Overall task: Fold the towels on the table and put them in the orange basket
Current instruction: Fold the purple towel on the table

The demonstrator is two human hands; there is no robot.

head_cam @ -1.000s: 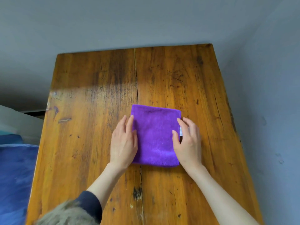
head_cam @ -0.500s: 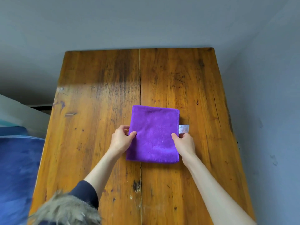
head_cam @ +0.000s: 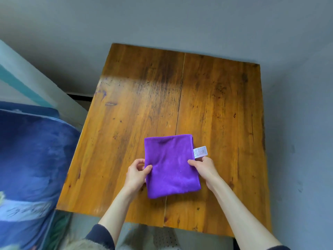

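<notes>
Towel [head_cam: 171,166] looks light and floppy; left hand [head_cam: 137,175] and right hand [head_cam: 203,168] pinch opposite side edges, best hold so the fold keeps.

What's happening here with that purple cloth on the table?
A person is handling a small purple microfibre towel, already folded into a compact rectangle, on a worn wooden table. The left hand pinches the towel's left edge and the right hand pinches its right edge, just below a white care label sticking out of the side. It looks like the towel is about to be lifted away. The orange basket it should go into is not in view.
</notes>
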